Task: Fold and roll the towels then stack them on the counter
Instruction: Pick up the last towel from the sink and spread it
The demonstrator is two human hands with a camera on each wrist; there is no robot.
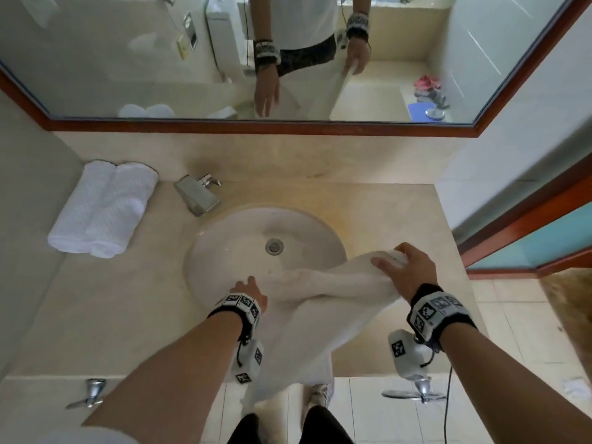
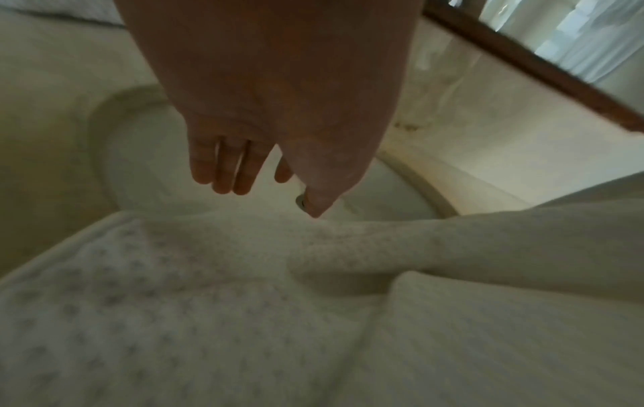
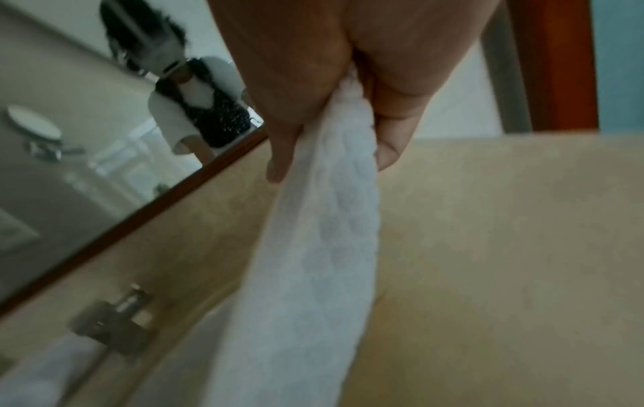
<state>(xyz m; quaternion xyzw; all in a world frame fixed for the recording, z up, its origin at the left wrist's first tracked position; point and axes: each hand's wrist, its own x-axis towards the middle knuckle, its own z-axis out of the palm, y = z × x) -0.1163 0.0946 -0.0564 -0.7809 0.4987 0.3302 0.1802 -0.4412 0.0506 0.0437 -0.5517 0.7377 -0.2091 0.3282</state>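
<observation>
A white waffle-weave towel [image 1: 323,302] [image 2: 244,316] [image 3: 313,261] hangs over the front of the sink and down past the counter edge. My right hand [image 1: 402,267] [image 3: 331,137] pinches its upper end between thumb and fingers above the counter's right side. My left hand [image 1: 248,288] [image 2: 251,176] hovers above the towel's left part over the sink, fingers straight and holding nothing. Two rolled white towels [image 1: 102,206] lie side by side at the back left of the counter [image 1: 96,299].
A round sink [image 1: 243,232] with a drain sits mid-counter, and a chrome faucet [image 1: 198,193] stands behind it on the left. A wood-framed mirror [image 1: 288,126] runs along the back wall. A wooden door frame [image 1: 525,225] stands right; tiled floor lies below.
</observation>
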